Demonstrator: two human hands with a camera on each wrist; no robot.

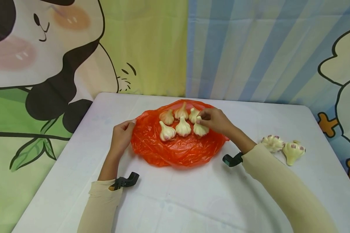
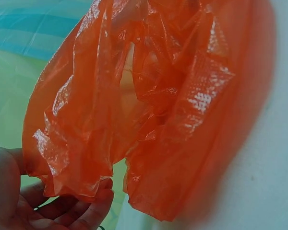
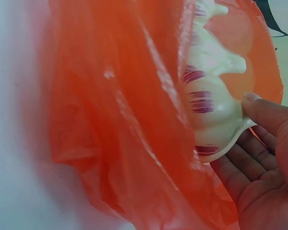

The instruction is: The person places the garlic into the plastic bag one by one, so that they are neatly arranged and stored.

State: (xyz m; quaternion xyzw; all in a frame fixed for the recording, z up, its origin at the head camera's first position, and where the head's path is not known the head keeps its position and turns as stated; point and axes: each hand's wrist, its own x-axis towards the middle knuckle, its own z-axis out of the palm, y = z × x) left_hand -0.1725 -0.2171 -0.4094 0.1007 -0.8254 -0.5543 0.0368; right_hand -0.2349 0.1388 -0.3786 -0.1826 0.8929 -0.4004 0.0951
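A red plastic bag (image 1: 180, 155) lies spread on the table, with several garlic bulbs (image 1: 183, 127) grouped on it in two rows. Two bulbs at the back left look tinted orange. My left hand (image 1: 122, 136) pinches the bag's left edge between thumb and fingers; the left wrist view shows the crumpled film (image 2: 182, 96) above that hand. At the right end of the front row, my right hand (image 1: 214, 119) holds a garlic bulb (image 1: 200, 130) by its stem. In the right wrist view this purple-streaked bulb (image 3: 213, 112) is partly hidden behind the bag's film.
Two more garlic bulbs, one pale and streaked (image 1: 272, 143) and one with its stem toward me (image 1: 293, 152), lie on the white table (image 1: 169, 207) right of the bag, near my right sleeve. A printed curtain (image 1: 236, 48) stands behind the table.
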